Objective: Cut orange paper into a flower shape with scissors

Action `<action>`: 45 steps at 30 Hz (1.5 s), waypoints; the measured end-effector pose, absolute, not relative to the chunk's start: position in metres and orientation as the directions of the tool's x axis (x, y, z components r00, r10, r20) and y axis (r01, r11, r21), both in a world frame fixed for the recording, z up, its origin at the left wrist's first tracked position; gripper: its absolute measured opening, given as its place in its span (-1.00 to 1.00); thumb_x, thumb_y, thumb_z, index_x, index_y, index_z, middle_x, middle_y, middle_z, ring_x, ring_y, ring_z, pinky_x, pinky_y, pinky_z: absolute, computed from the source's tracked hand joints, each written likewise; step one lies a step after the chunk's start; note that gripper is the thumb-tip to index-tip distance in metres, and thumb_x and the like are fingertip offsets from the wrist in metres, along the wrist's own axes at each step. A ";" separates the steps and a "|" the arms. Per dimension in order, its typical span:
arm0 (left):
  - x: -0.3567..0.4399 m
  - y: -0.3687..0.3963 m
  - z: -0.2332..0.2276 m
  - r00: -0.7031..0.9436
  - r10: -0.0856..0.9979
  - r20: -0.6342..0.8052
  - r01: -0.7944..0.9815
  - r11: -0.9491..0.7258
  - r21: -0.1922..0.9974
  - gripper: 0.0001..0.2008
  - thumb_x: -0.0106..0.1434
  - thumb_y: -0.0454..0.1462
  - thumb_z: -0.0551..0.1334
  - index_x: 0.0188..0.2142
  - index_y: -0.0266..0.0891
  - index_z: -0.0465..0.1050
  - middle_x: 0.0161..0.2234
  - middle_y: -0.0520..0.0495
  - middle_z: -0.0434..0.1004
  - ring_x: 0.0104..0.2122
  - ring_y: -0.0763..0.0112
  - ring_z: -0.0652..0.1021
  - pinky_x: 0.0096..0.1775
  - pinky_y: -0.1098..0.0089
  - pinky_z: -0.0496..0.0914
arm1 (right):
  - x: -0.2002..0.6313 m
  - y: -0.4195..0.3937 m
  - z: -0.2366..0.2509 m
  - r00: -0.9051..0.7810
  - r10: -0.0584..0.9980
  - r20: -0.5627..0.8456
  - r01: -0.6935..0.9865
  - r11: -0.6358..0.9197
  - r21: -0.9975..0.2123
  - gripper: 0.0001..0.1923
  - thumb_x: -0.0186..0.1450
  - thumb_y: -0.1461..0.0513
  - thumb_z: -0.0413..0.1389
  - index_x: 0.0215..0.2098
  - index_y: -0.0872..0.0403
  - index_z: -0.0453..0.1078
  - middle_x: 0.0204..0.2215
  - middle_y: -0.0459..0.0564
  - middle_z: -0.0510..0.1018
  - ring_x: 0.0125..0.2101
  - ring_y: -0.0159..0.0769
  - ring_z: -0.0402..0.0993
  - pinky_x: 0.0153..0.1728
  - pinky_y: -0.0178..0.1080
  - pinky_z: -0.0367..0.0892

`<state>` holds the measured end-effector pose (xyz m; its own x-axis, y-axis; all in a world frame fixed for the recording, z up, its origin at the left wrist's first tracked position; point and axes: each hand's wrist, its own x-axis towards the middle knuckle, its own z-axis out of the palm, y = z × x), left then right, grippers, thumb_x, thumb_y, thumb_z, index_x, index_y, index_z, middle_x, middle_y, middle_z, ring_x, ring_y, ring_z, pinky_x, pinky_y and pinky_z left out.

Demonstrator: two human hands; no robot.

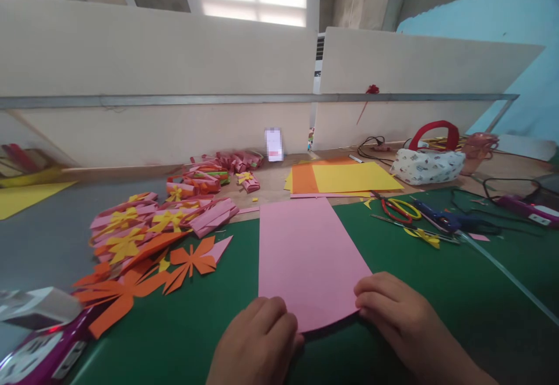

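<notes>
On the green mat of the bench [437, 292], right in front of the person, a pink sheet [305, 257] lies flat, its near edge lifting slightly. Both hands are at that edge: the left hand [257, 341] is curled with its knuckles against the near left corner, the right hand [393, 309] has its fingers bent down onto the near right corner, pressing rather than pinching. It looks like the start of a fold; the next move would call for bringing the near edge up evenly. To the left sits a heap of cut orange flowers [131, 292] and rolled pink pieces [174, 219]; scissors [399, 209] and a glue gun [449, 220] lie well apart on the right, beyond a yellow sheet [349, 176]
</notes>
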<state>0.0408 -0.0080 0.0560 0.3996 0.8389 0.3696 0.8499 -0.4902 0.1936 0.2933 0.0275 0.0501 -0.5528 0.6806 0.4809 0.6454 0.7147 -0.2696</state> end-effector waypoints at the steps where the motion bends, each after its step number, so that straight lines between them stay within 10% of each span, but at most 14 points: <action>1: 0.042 -0.008 0.057 0.385 0.849 0.362 0.851 -0.478 0.217 -0.81 0.29 -0.30 0.04 -0.43 -0.15 0.36 -0.40 0.02 0.45 -0.38 0.40 0.45 -0.39 0.45 0.30 | 0.291 0.026 0.051 -0.540 0.703 0.463 0.662 0.694 -0.282 -0.79 0.33 0.36 -0.04 -0.37 0.07 0.40 -0.36 -0.01 0.49 -0.36 -0.30 0.41 -0.35 -0.27 0.31; 13: 0.058 0.006 0.080 0.214 0.967 -0.138 0.861 -0.120 0.495 -0.78 0.29 -0.25 0.02 -0.40 -0.16 0.41 -0.32 -0.03 0.47 -0.27 0.33 0.44 -0.25 0.36 0.24 | 0.272 0.028 0.049 -0.483 0.840 0.246 0.755 0.542 -0.368 -0.81 0.36 0.26 -0.04 -0.43 0.06 0.22 -0.43 -0.05 0.38 -0.40 -0.25 0.27 -0.40 -0.24 0.14; 45: 0.071 0.017 0.085 0.004 0.978 -0.210 0.926 0.076 0.370 -0.78 0.18 -0.20 0.11 -0.57 -0.18 0.28 -0.46 0.03 0.44 -0.44 0.39 0.38 -0.41 0.39 0.08 | 0.276 0.029 0.065 -0.402 0.916 0.019 0.772 0.350 -0.531 -0.85 0.34 0.28 -0.02 -0.39 0.04 0.31 -0.40 -0.09 0.44 -0.31 -0.27 0.30 -0.31 -0.22 0.15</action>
<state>0.0714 0.0167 0.0851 0.0037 0.9777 -0.2100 0.9260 0.0760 0.3698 0.2761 0.0292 0.0648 -0.4017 0.9156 0.0193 0.7720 0.3499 -0.5307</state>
